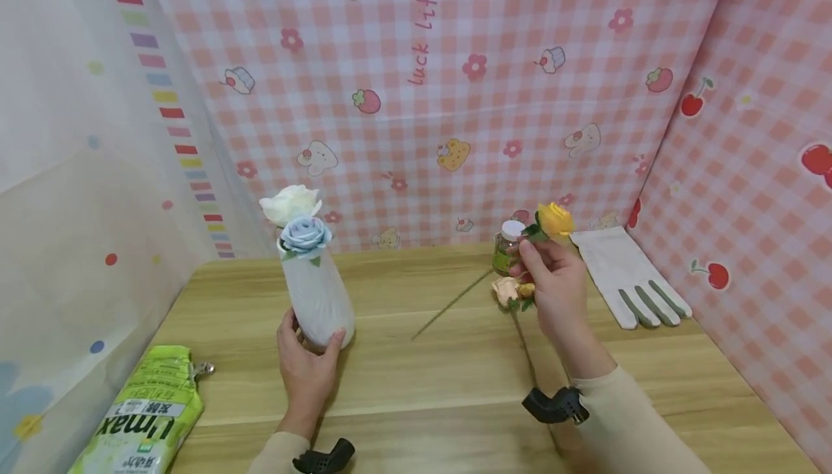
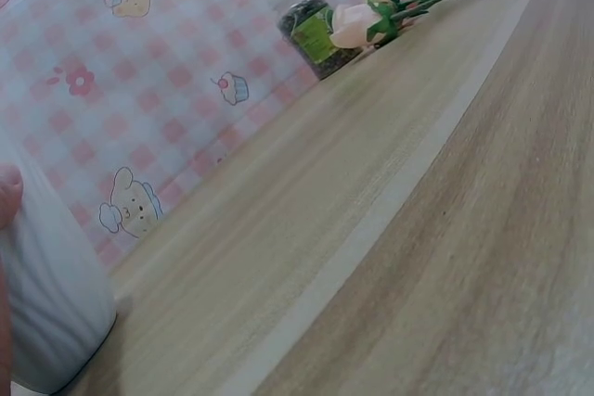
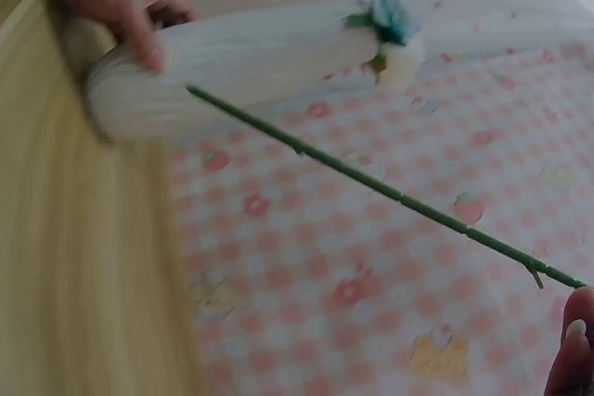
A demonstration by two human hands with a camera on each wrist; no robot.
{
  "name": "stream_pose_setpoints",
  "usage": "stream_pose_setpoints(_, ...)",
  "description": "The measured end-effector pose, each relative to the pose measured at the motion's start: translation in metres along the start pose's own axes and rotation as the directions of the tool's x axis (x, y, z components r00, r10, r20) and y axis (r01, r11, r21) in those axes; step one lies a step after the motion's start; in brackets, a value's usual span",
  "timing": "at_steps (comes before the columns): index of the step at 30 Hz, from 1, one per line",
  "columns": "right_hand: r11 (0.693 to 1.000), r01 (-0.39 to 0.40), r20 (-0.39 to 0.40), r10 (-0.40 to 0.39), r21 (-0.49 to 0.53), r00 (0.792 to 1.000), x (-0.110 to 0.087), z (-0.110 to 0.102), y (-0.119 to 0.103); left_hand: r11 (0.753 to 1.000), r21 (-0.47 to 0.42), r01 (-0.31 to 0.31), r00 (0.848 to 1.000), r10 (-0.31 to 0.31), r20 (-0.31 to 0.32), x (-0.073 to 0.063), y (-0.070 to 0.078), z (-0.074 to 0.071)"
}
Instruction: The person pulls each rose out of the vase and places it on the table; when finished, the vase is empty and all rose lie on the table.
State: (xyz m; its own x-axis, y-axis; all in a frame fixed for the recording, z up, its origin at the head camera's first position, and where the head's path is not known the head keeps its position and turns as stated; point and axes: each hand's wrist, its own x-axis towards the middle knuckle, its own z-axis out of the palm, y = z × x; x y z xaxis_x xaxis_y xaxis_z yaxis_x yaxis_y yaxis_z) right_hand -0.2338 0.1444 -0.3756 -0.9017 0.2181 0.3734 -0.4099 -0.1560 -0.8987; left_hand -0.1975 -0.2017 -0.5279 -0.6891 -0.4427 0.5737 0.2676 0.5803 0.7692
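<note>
A white ridged vase (image 1: 318,293) stands on the table at the left, with a white rose (image 1: 291,204) and a light blue rose (image 1: 305,235) at its mouth. My left hand (image 1: 308,373) grips the vase low down, thumb and fingers on either side. Over the right part of the table, my right hand (image 1: 559,290) pinches a yellow rose (image 1: 555,220) just below the bloom. Its long green stem (image 3: 371,183) slants down toward the vase, the bare end apart from it in the head view. Below the right hand lies a peach rose (image 1: 505,291) beside a small yellow bloom (image 1: 526,290).
Behind the right hand stands a small white-lidded jar (image 1: 512,230) with a green label. A white glove with green-striped fingers (image 1: 630,272) lies at the right back. A clipped green bag (image 1: 143,416) rests at the front left. Checked cloth walls (image 1: 416,134) close off the back and right.
</note>
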Motion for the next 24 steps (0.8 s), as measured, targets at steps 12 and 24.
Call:
stream_pose_setpoints(12, 0.977, -0.085, 0.091, 0.105, -0.195, 0.990, -0.011, -0.021, 0.038, 1.000, -0.007, 0.027, 1.000, -0.027, -0.002, 0.001, -0.001, -0.002)
stream_pose_setpoints(24, 0.892, -0.122, 0.232, 0.242, -0.435, 0.942, -0.012, -0.016, 0.078, 1.000, -0.016, 0.026, 1.000, -0.026, 0.012, -0.001, 0.000, -0.001)
